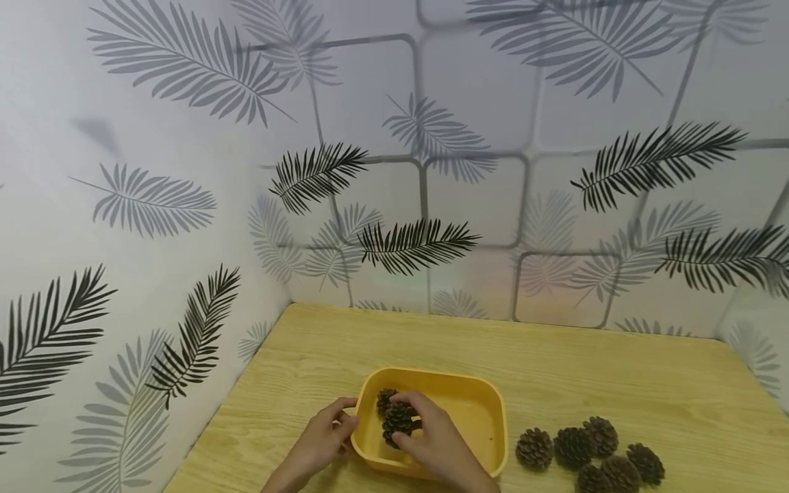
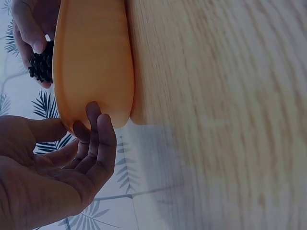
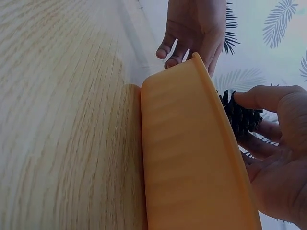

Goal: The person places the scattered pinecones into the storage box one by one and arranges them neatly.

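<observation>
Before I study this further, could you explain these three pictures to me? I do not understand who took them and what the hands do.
A person wears three cameras: one on the head, one on each wrist. The head view looks down at a wooden table with a yellow tub. The right hand holds a pine cone over the tub, its fingers curled round it. The left hand touches the tub's left edge. Five more pine cones lie on the table right of the tub. The wrist views show the same tub from the side, close up.

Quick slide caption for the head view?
Right hand lowers brown pine cone into yellow plastic tub; left hand steadies it.
</observation>
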A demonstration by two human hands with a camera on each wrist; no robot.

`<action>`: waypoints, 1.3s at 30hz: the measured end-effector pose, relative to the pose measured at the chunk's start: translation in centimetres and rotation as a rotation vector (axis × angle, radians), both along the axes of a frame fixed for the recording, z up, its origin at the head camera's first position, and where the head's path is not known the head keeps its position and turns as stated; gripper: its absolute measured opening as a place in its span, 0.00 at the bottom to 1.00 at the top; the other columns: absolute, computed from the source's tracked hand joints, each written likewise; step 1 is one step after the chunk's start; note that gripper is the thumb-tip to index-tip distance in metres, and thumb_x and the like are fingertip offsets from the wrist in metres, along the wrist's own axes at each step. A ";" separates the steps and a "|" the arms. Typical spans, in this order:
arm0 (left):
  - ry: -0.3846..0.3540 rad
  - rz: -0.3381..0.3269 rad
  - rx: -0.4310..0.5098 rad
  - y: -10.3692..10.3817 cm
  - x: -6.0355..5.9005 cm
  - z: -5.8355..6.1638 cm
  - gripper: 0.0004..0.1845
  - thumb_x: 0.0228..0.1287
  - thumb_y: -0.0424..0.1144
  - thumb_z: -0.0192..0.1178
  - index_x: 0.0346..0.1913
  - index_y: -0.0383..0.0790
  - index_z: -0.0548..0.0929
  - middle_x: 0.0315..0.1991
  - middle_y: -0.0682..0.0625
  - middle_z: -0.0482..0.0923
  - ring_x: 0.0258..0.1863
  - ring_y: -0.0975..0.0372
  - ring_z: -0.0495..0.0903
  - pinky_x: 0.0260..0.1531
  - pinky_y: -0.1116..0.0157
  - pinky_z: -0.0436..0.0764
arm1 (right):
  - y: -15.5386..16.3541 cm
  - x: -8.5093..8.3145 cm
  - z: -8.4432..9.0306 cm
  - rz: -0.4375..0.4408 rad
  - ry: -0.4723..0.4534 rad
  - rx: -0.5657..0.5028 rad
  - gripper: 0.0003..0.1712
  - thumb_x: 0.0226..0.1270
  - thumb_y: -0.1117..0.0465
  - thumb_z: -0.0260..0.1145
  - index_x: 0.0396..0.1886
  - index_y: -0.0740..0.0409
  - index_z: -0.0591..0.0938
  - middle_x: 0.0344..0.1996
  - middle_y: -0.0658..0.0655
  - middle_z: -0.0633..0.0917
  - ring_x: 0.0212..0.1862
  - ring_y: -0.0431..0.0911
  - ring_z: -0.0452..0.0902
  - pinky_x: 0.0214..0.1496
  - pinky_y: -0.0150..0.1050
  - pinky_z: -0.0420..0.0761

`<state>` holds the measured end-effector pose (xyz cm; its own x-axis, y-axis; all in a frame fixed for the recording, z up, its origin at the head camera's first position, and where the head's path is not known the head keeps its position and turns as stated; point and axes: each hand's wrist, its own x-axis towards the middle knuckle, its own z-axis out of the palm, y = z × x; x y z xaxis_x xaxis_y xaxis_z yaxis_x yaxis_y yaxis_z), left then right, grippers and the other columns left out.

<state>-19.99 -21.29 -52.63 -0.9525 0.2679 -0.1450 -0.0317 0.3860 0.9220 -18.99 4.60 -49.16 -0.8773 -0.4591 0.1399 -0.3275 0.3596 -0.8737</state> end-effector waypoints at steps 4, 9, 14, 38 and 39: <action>-0.030 0.003 0.059 -1.8 -2.4 -4.7 0.35 0.74 0.60 0.61 0.74 0.40 0.72 0.43 0.45 0.80 0.34 0.55 0.86 0.32 0.59 0.88 | -0.4 -0.2 -0.2 0.013 0.041 0.012 0.25 0.70 0.61 0.73 0.64 0.58 0.79 0.62 0.57 0.81 0.64 0.59 0.76 0.54 0.49 0.84; -0.026 -0.008 0.081 -2.8 -3.8 -8.1 0.35 0.74 0.61 0.61 0.74 0.44 0.72 0.44 0.43 0.80 0.34 0.52 0.86 0.30 0.58 0.88 | -0.7 -0.4 -0.4 0.033 0.062 0.031 0.26 0.68 0.62 0.74 0.64 0.58 0.80 0.60 0.57 0.81 0.60 0.55 0.79 0.53 0.44 0.84; -0.045 -0.007 0.086 -2.9 -3.9 -8.3 0.35 0.72 0.62 0.61 0.74 0.47 0.73 0.45 0.43 0.80 0.36 0.50 0.86 0.32 0.55 0.88 | -1.3 -0.4 -0.7 0.060 0.086 0.043 0.28 0.68 0.63 0.75 0.66 0.58 0.80 0.60 0.57 0.82 0.57 0.53 0.81 0.53 0.43 0.85; 0.015 0.004 0.007 0.9 1.4 2.4 0.26 0.83 0.42 0.54 0.73 0.27 0.69 0.40 0.44 0.78 0.33 0.54 0.84 0.32 0.57 0.87 | -2.5 -0.6 -1.6 0.116 0.025 0.057 0.28 0.66 0.65 0.75 0.64 0.58 0.79 0.62 0.57 0.82 0.63 0.59 0.78 0.59 0.55 0.83; 0.015 0.009 0.005 0.9 1.5 2.5 0.26 0.83 0.41 0.54 0.73 0.27 0.69 0.40 0.44 0.78 0.33 0.54 0.84 0.32 0.57 0.87 | -2.5 -0.6 -1.6 0.116 0.022 0.062 0.27 0.66 0.65 0.75 0.64 0.58 0.79 0.61 0.57 0.82 0.63 0.58 0.78 0.59 0.55 0.83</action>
<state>-18.49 -20.34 -50.16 -0.9570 0.2599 -0.1289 -0.0210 0.3812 0.9243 -19.63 2.11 -50.71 -0.8151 -0.5653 0.1265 -0.3883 0.3711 -0.8435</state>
